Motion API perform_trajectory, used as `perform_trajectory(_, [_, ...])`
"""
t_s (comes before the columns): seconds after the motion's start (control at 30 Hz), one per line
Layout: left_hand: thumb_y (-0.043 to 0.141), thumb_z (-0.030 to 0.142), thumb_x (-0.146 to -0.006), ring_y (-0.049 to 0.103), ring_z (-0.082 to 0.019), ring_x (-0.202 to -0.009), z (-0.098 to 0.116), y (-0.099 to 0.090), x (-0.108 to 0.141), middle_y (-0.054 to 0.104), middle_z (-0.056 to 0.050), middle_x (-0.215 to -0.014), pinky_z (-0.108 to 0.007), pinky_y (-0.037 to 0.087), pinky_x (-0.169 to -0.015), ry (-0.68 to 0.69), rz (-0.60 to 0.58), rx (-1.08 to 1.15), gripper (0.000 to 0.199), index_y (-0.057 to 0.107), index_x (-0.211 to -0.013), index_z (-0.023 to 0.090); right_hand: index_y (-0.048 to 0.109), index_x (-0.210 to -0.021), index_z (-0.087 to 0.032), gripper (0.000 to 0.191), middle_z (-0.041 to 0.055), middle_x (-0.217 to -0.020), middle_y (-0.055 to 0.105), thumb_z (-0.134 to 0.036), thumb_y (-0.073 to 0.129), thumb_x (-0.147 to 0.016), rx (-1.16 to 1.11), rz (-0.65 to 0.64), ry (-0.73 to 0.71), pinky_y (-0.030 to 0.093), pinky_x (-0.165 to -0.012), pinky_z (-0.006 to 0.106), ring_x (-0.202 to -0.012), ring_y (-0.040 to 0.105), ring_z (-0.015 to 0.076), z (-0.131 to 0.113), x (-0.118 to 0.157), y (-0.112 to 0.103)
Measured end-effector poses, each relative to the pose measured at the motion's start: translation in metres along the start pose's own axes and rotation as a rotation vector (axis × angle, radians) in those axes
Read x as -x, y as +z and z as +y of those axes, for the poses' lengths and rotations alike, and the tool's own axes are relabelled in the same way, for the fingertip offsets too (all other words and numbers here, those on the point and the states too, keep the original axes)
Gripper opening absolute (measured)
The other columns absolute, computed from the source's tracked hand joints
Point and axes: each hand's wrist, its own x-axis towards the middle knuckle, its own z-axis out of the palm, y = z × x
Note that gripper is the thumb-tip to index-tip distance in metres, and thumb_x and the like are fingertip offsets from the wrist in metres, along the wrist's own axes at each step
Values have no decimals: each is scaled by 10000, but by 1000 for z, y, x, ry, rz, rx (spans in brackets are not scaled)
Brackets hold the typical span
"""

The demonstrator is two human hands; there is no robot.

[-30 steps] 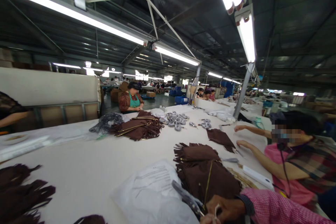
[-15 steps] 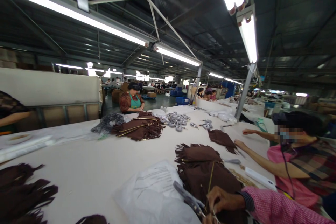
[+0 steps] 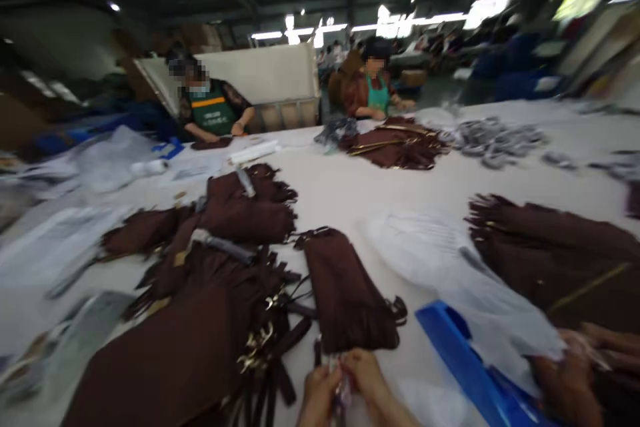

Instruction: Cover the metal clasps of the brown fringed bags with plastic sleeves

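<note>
left hand [image 3: 319, 392] and right hand [image 3: 364, 373] are pinching one small blurry thing [image 3: 341, 380] together, fingers closed | bottom middle of frame | brown pouch [image 3: 347, 293] is lying just above on the table [image 3: 330, 193]

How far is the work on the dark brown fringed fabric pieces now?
Judging loosely: stacks of dark brown fringed pieces already lie on the white table. In hand: the left hand and right hand meet on something small and blurred, below one single brown fringed piece. More brown pieces wait at right.
</note>
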Motion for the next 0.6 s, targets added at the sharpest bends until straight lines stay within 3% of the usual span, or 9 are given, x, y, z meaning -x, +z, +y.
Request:
perform_trajectory(0.07, [648,389,-593,490,-101,-497,-9,-16,1,535,8,-555,-263,418,-508,-74,-52,68,320,571,-708,101,559,-805,-123,183,-12,-717,578,-294,494,-806,-3,-31,137,454,-516,232,-576,530,80,4,12,51])
perform_trajectory(0.13, [673,395,-483,476,-111,-456,-11,-19,1,515,6,-507,-271,393,-478,-104,-81,124,372,564,-689,105,536,-654,-131,162,-45,-541,516,-216,482,-779,11,-4,221,381,-429,205,-453,459,67,-2,17,68])
perform_trajectory(0.23, [623,418,-470,454,-112,-424,-9,-14,3,487,14,-476,-260,356,-436,-100,-85,136,371,535,-685,129,506,-519,-164,149,-63,-414,462,-144,481,-665,56,67,240,313,-405,213,-402,404,76,-18,14,61])
perform_trajectory(0.43, [534,357,-597,339,-82,-359,-8,-17,1,425,51,-434,-230,230,-384,14,-37,-55,217,544,-699,165,497,-402,-172,172,-67,-371,446,-86,538,-545,165,142,253,267,-449,232,-428,386,82,-37,8,57])
perform_trajectory(0.5, [491,336,-662,417,-110,-432,-8,-21,1,503,22,-513,-247,307,-455,128,-26,-217,193,564,-746,178,477,-390,-170,211,-73,-351,417,-87,554,-569,155,122,303,254,-433,232,-398,363,71,-38,6,61])
perform_trajectory(0.6, [395,324,-751,546,-180,-702,-6,-26,6,618,-45,-773,-286,375,-671,288,-42,-506,256,558,-904,198,470,-447,-156,257,-96,-361,391,-172,575,-681,78,54,397,275,-398,207,-345,334,47,-38,4,62])
